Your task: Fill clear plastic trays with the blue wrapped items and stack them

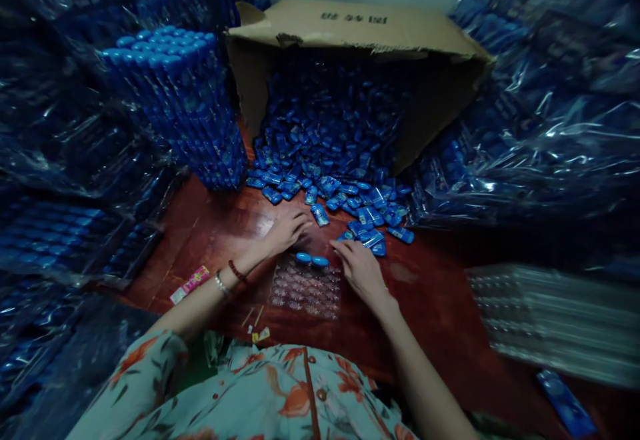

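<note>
A clear plastic tray (306, 290) with rows of small pockets lies on the red-brown floor in front of me. Two blue capsule-shaped items (311, 259) sit in its far row. My left hand (287, 228) rests palm down just beyond the tray's far left corner, close to a loose blue packet (320, 214). My right hand (359, 268) hovers at the tray's far right corner, fingers curled beside the two seated items; whether it holds one is hidden. A heap of small blue packets (330, 160) spills from a tipped cardboard box (350, 33) straight ahead.
A tall stack of filled blue trays (180, 107) stands at the left. Plastic-wrapped blue bundles (540, 127) wall in both sides. A pile of empty clear trays (555, 320) lies at the right. A pink wrapper (190, 284) lies near my left wrist.
</note>
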{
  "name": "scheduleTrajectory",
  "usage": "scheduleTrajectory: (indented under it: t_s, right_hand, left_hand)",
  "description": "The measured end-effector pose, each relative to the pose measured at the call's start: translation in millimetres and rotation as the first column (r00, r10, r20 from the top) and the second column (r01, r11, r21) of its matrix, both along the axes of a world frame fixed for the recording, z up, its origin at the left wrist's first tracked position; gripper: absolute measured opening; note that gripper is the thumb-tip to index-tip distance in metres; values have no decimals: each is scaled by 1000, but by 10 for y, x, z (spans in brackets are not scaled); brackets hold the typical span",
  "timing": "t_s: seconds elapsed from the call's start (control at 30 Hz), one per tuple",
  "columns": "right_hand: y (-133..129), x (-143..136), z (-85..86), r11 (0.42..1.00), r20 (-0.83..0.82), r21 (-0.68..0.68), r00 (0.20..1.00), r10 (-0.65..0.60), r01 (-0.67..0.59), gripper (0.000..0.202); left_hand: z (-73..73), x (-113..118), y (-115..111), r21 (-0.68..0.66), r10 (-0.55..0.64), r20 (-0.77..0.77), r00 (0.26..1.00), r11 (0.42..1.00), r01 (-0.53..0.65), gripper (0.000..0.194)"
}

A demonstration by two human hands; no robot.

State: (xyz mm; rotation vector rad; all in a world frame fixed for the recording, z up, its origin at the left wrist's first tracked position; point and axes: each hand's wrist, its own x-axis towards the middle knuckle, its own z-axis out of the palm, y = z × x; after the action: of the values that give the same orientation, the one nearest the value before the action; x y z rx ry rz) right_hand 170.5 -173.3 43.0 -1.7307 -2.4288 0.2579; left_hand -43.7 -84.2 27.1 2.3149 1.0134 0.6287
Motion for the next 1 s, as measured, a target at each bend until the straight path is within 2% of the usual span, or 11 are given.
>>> scheduleTrajectory:
  t_s: [0.1, 0.2, 0.3, 0.37, 0.47, 0.57, 0.67, 0.73, 0.8, 0.9, 1.0]
  right_hand:
    - [158, 107, 2, 999, 215, -50, 977, -10, 21, 43]
    - [317, 66, -28, 997, 324, -81, 945, 31, -5, 46]
    - [430, 64, -66, 995, 307, -93, 950, 63, -37, 42]
    - [424, 149, -93, 996, 194, -88, 980, 46, -29, 38]
    - [207, 328, -145, 996, -195, -39, 977, -82, 76, 37]
    - [-203, 369, -211, 959, -527, -84, 805, -272, 269, 36]
    - [-536, 185, -289, 966, -661, -70, 713, -233, 250, 24]
    - [-614, 17, -347, 985, -709, 49, 700, -83, 166, 15]
    - [-593, -111, -398, 981, -686, 174, 725, 57, 87, 19]
    - [-501, -172, -427, 962, -509, 266, 839, 190, -57, 29]
    - [-457, -136, -402, 951, -410, 276, 879, 246, -137, 29]
  left_hand:
    - [-55, 292, 280, -88, 194, -18, 981, 977, -195, 29]
    - [-93, 559, 464, -211, 255, -33, 966, 943, -256, 40]
    - [-96, 637, 537, -261, 255, -28, 966, 931, -254, 40]
    - [-90, 533, 509, -280, 269, -30, 963, 922, -266, 36]
    - [-79, 149, 297, -288, 362, 59, 930, 898, -331, 24]
    - [-52, -341, -153, -291, 504, 183, 844, 848, -443, 22]
    - [2, -638, -716, -292, 598, 259, 759, 797, -528, 27]
    - [25, -642, -1035, -267, 560, 243, 792, 823, -501, 23]
    - [4, -532, -1238, -184, 454, 223, 863, 889, -420, 17]
    - [-114, -341, -1313, 34, 272, 138, 952, 960, -279, 22]
    - [-240, -274, -1252, 218, 203, 22, 979, 955, -203, 29]
